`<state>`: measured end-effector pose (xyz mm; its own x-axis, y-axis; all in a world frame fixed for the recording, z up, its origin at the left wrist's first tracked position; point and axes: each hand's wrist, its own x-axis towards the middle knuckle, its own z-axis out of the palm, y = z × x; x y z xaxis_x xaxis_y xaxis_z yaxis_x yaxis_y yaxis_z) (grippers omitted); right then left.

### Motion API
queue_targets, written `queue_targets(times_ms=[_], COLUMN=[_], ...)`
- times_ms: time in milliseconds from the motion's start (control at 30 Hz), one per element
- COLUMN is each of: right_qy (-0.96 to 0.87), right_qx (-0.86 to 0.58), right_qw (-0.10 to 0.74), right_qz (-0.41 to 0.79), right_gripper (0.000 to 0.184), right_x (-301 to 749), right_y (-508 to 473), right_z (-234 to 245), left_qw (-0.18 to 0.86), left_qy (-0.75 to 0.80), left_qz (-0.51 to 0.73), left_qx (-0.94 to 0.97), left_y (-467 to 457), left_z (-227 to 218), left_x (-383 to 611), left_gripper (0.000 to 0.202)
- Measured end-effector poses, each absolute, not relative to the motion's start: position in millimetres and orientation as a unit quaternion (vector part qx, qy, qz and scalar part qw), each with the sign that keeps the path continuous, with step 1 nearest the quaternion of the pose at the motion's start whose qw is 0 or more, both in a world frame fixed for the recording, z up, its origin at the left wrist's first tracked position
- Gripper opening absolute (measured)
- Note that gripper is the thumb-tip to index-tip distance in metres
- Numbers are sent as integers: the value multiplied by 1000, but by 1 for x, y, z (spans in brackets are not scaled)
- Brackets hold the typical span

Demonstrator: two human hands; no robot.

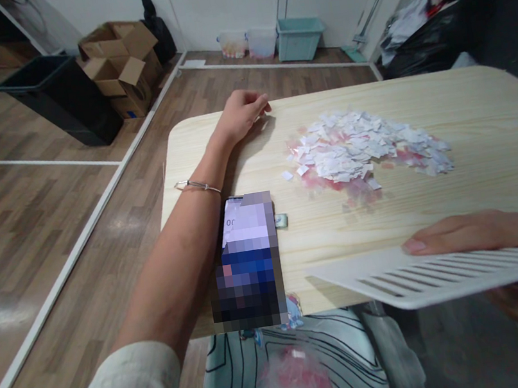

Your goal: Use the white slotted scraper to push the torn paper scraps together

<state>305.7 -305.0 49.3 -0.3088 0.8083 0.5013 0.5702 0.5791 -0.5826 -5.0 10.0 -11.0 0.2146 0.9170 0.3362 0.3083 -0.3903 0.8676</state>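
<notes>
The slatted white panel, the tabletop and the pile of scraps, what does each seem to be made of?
Slatted white panel: likely moulded plastic, matte, with even slots and a thin rigid edge.
Tabletop: pale wood grain with a smooth sheen, possibly laminate rather than solid wood.
Pile of scraps: probably paper, thin flat white and pink bits.

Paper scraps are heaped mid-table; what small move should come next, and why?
Probably slide the left hand rightward to the paper scraps: it rests loosely curled on the table, left of the heap and apart from it, while the right hand holds the white slotted panel at the near edge.
</notes>
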Motion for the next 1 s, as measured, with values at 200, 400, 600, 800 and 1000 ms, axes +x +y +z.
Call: queue_targets(times_ms=[200,400,600,800,1000], right_qy=[-837,-862,-869,-856,-873], right_qx=[-334,-306,-311,-332,-303], right_qw=[414,390,362,375,359], right_qz=[127,104,129,129,133], right_gripper=[24,17,22,26,26], right_x=[307,313,317,312,316], right_y=[-293,-296,-305,-306,-304], right_z=[47,39,38,44,46], left_qw=[351,343,347,362,352], left_qy=[434,433,438,435,441], left_qz=[448,448,447,452,444], left_qx=[699,703,698,689,696], left_y=[8,8,10,10,11], left_z=[-9,-9,-9,-10,-9], left_x=[-6,-5,-4,-4,-5], left_gripper=[23,26,28,24,27])
